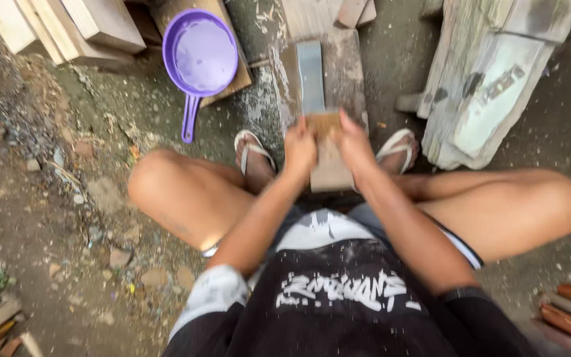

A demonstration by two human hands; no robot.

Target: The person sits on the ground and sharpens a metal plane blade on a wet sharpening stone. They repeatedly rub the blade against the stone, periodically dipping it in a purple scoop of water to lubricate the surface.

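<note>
— Where do we stand?

— We are seated low over the ground, knees wide. Our left hand [300, 149] and right hand [353, 142] are both pressed onto a small brown block [324, 123], each grip clenched on it from its own side. The block sits on a long grey stone [312, 76] that lies on a wooden plank [338, 73] running away from us, between our sandalled feet [254, 153].

— And around us?

— A purple dipper [201, 56] of pale water rests on a board near the plank's far left corner; a weathered slab [490, 86] leans to the right.

— What could go wrong?

— As we judge it, wet fingers could slide off the block and scrape the stone's edge. An uneven push could rock the plank on the loose dirt. The picture is blurred, so the fingertips' exact hold is unclear.
</note>
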